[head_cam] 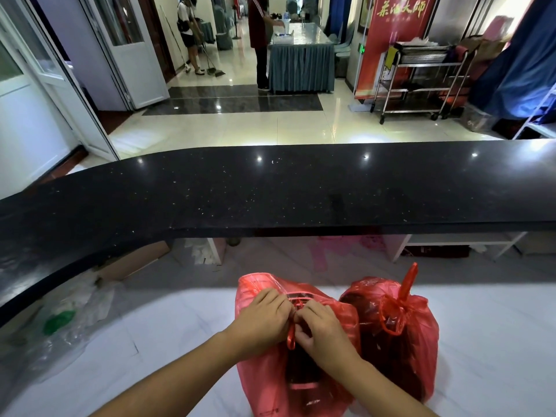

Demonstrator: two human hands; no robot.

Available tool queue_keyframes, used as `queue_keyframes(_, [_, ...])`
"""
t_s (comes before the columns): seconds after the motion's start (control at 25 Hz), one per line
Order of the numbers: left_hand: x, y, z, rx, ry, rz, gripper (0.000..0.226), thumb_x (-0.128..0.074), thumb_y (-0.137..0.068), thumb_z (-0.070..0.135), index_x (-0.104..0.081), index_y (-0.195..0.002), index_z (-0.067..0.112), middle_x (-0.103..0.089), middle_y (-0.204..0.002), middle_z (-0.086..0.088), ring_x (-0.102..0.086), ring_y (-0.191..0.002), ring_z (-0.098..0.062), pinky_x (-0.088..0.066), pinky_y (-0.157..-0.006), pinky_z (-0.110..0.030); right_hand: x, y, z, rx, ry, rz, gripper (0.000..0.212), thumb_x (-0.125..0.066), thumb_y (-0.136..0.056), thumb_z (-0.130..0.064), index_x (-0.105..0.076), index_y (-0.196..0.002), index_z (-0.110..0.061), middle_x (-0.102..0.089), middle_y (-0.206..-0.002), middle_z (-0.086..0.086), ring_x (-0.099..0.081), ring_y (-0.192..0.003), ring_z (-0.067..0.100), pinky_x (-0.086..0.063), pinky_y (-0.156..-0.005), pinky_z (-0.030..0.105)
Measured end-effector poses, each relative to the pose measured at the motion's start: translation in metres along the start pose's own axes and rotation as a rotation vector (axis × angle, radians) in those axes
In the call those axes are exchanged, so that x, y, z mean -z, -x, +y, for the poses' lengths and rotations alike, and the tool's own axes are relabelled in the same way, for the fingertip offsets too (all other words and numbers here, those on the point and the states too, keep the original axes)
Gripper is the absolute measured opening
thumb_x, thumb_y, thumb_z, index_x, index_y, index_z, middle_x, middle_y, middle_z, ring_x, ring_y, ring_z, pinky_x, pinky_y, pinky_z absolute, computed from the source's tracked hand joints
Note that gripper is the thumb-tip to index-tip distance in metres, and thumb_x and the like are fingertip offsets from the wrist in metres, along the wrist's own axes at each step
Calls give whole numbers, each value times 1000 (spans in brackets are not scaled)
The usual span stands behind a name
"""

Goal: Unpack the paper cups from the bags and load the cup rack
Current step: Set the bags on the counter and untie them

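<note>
Crumpled clear plastic wrapping lay at the left of the white marble-patterned surface. Further right, the person's left hand and right hand met over a translucent red plastic bag, the fingers of both curled and pinching its knotted handles. Touching it on the right stood a second red plastic bag, tied shut, its knot tail sticking up. Dark contents showed through both; I couldn't make out cups.
</note>
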State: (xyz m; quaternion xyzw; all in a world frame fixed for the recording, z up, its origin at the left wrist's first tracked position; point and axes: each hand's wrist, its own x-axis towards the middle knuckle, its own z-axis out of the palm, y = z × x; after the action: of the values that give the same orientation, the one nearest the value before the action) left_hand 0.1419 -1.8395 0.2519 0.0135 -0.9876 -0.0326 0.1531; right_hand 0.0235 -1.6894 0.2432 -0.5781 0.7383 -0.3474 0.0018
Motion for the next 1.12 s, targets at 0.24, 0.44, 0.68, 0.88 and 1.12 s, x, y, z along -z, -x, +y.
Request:
queue_keyframes(0.24, [9,-14,1,171,309,-117,11,-55,-85,32,-57,-91,23,-59,-90,7,-50,-91,-14,-39,-91,-27,13,-3,13,-91,-220,-62,8,-65,-80,-15,-61,-84,-20,-49,-83,-17,-45,-75,-4,-36,-69,12])
queue_keyframes(0.44, [7,-11,1,227,434,-45,14,-64,-84,32,-64,-97,31,-64,-95,16,-53,-96,-4,-32,-96,-19,9,5,14,-108,-249,9,8,-64,-84,-13,-64,-90,-18,-57,-84,-11,-51,-76,0,-40,-69,12])
queue_keyframes(0.68, [11,-17,1,304,505,-95,13,-61,-76,38,-65,-86,30,-60,-82,20,-52,-88,-2,-36,-96,-26,14,6,16,-51,-182,-11,16,-73,-86,-11,-63,-94,-21,-58,-91,-12,-52,-82,-1,-44,-72,15])
queue_keyframes(0.88, [25,-24,-6,291,480,-344,6,-60,-78,32,-58,-83,29,-52,-80,18,-39,-92,-8,-22,-97,-22,15,4,11,58,-133,-57,9,-65,-94,-24,-61,-99,-18,-57,-94,-4,-57,-80,15,-48,-66,29])
queue_keyframes(1.12, [34,-24,-16,249,479,-530,10,-57,-95,26,-53,-92,34,-51,-102,15,-34,-107,-11,-13,-100,-28,13,7,11,49,-153,-56,8,-64,-95,-21,-60,-96,-15,-52,-92,-5,-52,-79,13,-48,-68,29])
